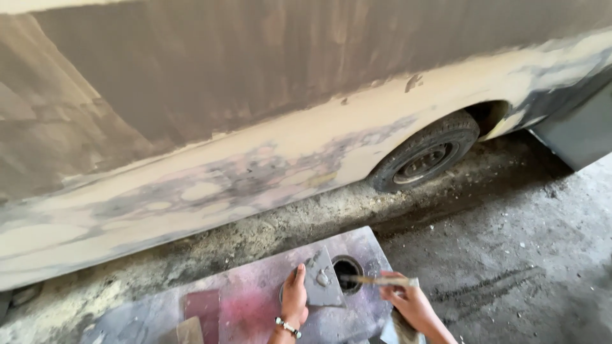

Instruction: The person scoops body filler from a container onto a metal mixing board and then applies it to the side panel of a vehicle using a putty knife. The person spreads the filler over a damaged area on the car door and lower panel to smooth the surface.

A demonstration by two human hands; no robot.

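Left hand (294, 298) grips a grey square board (320, 285) on the bench (255, 306); right hand (411, 304) clasps a stick (376, 279) over a small round can (347, 271), beside the sanded vehicle (255, 127).

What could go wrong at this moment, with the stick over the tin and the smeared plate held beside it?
1. The left hand grips the grey plate by one edge, so it might tip and shed the putty blobs.
2. The right hand holds the thin stick across the open tin; a slip could flick filler onto the stained board.
3. The dusty floor by the sanded vehicle panel may contaminate the mix.
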